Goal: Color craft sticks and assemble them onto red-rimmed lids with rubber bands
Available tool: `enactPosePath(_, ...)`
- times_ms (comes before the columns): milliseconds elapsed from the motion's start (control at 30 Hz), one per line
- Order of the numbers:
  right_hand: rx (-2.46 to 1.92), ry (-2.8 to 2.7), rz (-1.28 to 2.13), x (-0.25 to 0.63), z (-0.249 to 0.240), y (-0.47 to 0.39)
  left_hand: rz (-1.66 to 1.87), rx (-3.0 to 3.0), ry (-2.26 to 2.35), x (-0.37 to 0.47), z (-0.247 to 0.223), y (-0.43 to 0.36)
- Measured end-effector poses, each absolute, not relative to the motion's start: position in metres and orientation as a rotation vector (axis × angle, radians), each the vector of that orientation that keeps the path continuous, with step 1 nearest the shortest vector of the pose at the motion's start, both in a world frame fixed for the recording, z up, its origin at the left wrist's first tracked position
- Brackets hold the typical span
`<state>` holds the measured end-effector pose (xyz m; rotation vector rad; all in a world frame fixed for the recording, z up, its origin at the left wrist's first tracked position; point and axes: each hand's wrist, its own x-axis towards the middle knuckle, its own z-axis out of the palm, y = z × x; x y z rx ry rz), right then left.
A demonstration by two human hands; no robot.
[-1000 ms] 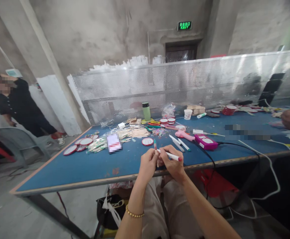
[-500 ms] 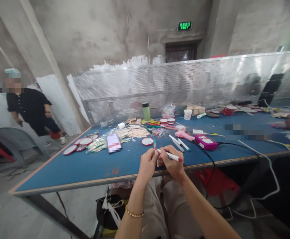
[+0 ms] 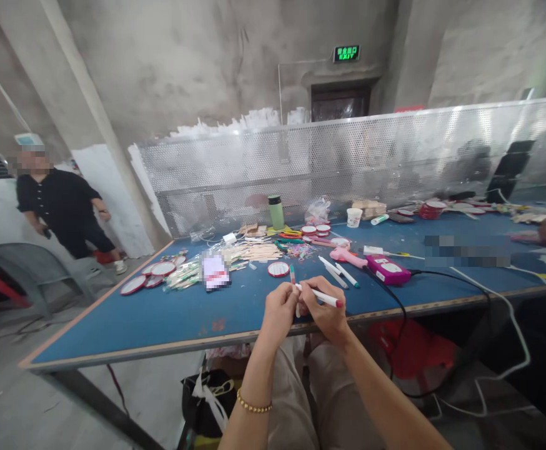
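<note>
White marker (image 3: 323,296) in right hand (image 3: 325,307), stick (image 3: 293,278) in left hand (image 3: 281,306)

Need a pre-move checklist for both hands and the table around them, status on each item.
1. Left hand grips the thin stick: ok, coloured end up.
2. Right hand holds the white marker: ok, red end points away from the stick.
3. Marker's other end touches the stick: cannot tell, too small at the fingers.
4. Spare markers within reach: ok, just beyond the right hand, by my judgement.
5. Spare markers capped: cannot tell, too small.
6. Table free of cables: not ok, a black cable leaves the purple box across it.
</note>
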<state>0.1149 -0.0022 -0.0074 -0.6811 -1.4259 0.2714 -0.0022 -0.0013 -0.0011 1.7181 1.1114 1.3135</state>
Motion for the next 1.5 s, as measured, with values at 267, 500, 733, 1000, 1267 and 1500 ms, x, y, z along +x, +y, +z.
enactPosePath(267, -0.684, -1.443, 0.320, 0.1147, -0.0073, -0.0029, 1.319, 1.737, 1.108, -0.0024, -0.0015, -0.0005)
enactPosePath(500, -0.715, -1.458, 0.240, 0.1157, -0.0051, -0.0031, 1.336, 1.755, 1.114, -0.0017, -0.0008, -0.0021)
enactPosePath(733, -0.732, -1.466, 0.204, 0.1151, -0.0039, -0.0035, 1.357, 1.762, 1.126, -0.0021, -0.0010, -0.0024)
enactPosePath(1000, -0.729, -1.467, 0.196, 0.1148, -0.0023, -0.0035, 1.330, 1.739, 1.126, -0.0025, -0.0042, 0.0004)
enactPosePath(1267, -0.709, -1.429, 0.219, 0.1139, -0.0049, -0.0025, 1.331, 1.736, 1.125, -0.0020, -0.0016, -0.0017)
enactPosePath(1500, -0.743, -1.459, 0.205, 0.1154, -0.0076, -0.0010, 1.329, 1.754, 1.132, -0.0020, -0.0009, -0.0018)
